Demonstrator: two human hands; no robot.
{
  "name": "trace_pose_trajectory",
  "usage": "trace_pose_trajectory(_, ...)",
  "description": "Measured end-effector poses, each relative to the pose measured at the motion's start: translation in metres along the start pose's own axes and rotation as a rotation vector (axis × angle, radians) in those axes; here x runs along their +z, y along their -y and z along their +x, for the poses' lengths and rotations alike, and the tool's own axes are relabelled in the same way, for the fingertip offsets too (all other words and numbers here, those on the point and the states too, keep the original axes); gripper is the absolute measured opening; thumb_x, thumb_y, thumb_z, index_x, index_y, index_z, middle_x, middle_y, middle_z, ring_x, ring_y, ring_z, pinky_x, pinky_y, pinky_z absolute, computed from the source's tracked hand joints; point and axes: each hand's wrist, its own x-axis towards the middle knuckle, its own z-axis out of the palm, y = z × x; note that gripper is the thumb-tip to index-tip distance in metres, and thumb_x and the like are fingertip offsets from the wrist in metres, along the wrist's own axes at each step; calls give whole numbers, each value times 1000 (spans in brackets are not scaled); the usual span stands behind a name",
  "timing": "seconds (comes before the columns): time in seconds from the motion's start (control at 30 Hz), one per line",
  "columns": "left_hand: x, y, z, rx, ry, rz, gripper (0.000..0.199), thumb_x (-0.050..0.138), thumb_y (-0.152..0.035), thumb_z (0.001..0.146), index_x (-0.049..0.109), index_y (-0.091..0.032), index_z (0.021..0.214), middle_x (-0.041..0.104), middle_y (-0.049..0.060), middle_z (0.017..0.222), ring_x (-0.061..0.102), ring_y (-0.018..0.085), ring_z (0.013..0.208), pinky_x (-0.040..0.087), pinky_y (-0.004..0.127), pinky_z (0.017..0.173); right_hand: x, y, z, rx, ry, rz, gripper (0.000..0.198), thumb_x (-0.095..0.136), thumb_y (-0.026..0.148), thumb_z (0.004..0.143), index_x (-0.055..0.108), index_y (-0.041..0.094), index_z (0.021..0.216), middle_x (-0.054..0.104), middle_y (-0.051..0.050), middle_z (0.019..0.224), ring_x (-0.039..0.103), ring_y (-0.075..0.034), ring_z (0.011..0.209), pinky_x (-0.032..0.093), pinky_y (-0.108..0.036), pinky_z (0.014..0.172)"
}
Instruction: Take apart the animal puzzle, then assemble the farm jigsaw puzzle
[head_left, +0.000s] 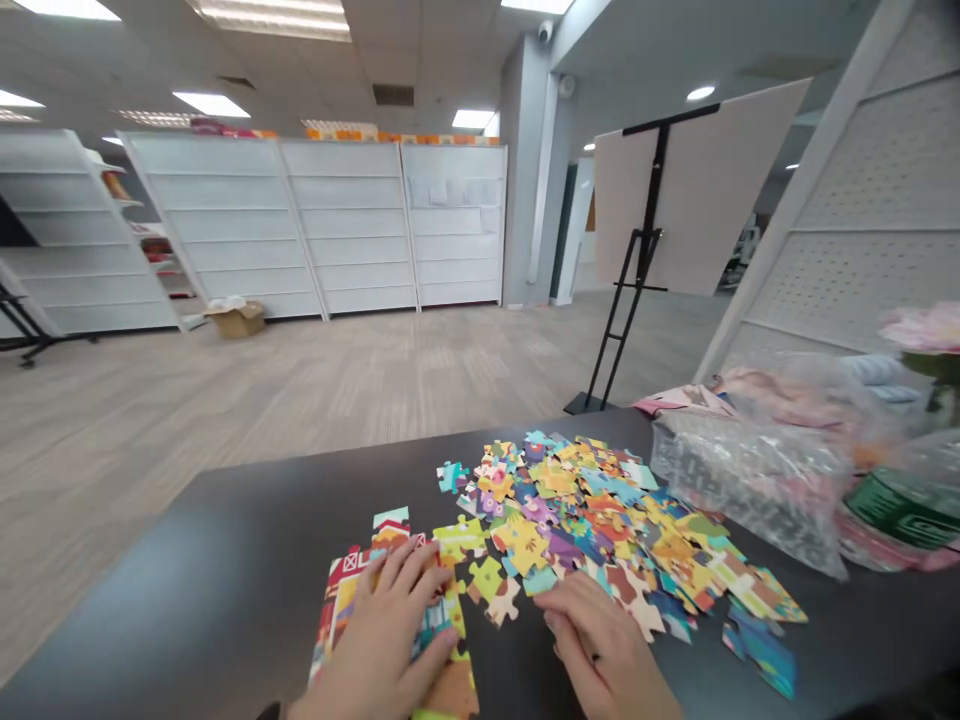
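Observation:
My left hand (397,620) lies flat with fingers spread on a joined section of jigsaw puzzle (334,590), covering much of it. Red, yellow and green parts of the section show around the hand. A yellow-green puzzle piece (459,540) sits by its upper right corner. My right hand (596,640) is curled at the near edge of a heap of loose puzzle pieces (555,500), thumb and fingers drawn together. Its index fingertip is beside a pale green piece (539,580). Whatever the fingers may hold is hidden. Between the hands lies a cream piece (502,602).
The black table (255,540) carries everything. Blue pieces (765,655) lie apart at the right. Clear plastic bags (750,480) and a green-labelled container (900,510) stand at the right edge. Beyond are an easel stand (637,260), white shelving (337,230) and a cardboard box (236,320).

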Motion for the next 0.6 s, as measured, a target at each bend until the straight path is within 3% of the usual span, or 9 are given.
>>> trace_pose_trajectory(0.1,-3,-4,3,-13,36,-16,41,48,-53,99,56,-36,136,49,2,153,41,37,142,35,68,111,1,-1,0,3,64,-68,19,49,17,95,67,24,100,71,-5,96,69,-20,92,57,-30,79)
trace_pose_trajectory(0.17,-6,-2,3,-7,53,-28,41,48,-51,99,53,-38,138,47,2,154,39,38,142,33,71,110,1,0,2,-23,122,-142,23,56,22,93,68,25,112,71,-8,114,66,-24,108,57,-36,90)
trace_pose_trajectory(0.27,-11,5,-1,8,41,-33,40,51,-49,98,54,-38,137,50,2,152,41,38,140,31,71,110,0,5,10,-82,306,-252,49,62,28,91,57,34,139,54,-7,148,52,-32,134,48,-50,106)
trace_pose_trajectory(0.33,-15,11,-3,6,23,-41,36,53,-46,98,57,-37,133,54,2,148,44,38,137,32,69,110,0,11,17,-98,464,-293,58,59,30,93,45,40,149,42,-2,158,42,-35,142,42,-56,111)
trace_pose_trajectory(0.4,-18,15,-4,-6,5,-64,32,54,-44,97,60,-35,127,57,3,143,46,37,134,35,65,108,-1,17,24,-86,578,-306,58,53,30,97,39,43,152,39,1,160,37,-36,145,39,-59,112)
trace_pose_trajectory(0.47,-21,17,-4,-19,-16,-99,25,53,-41,98,64,-33,119,60,4,136,49,35,129,39,61,105,0,19,27,-54,607,-311,53,47,29,100,40,42,151,42,2,158,37,-34,145,37,-59,113)
trace_pose_trajectory(0.6,-24,19,0,-8,-41,-161,19,50,-36,99,66,-29,107,62,6,124,53,31,121,43,54,100,0,11,33,0,494,-314,37,43,24,101,61,32,132,59,-5,141,48,-30,134,41,-53,109)
